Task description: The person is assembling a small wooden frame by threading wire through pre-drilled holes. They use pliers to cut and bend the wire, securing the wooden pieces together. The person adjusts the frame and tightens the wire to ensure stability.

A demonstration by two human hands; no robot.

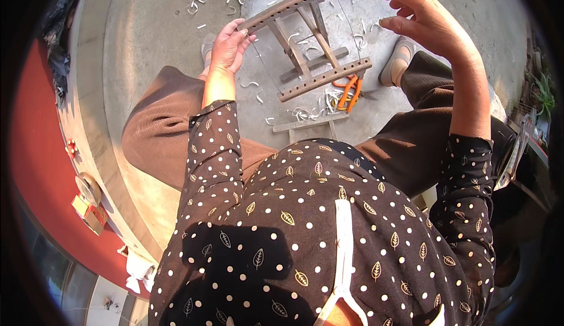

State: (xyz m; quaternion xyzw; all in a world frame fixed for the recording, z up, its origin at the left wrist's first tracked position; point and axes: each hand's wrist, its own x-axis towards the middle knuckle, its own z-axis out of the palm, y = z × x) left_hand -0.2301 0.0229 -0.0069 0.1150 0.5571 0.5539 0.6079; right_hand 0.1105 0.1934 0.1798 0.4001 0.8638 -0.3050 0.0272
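A brown wooden frame (305, 35) with two long slats pierced by rows of holes stands tilted on the concrete between my knees. My left hand (226, 47) grips the near end of its upper slat. My right hand (426, 17) hovers raised to the right of the frame, its fingers curled and pinched together. Thin strings (348, 23) run between the two slats on the frame's right side; whether my right hand holds one I cannot tell. Orange-handled scissors (348, 91) lie on the ground under the lower slat.
White strip offcuts (305, 113) litter the concrete floor (153, 26) around the frame. A small wooden stool (311, 125) sits in front of me. My shoes (398, 60) rest either side of the frame. A raised concrete ledge (88, 120) and red wall run along the left.
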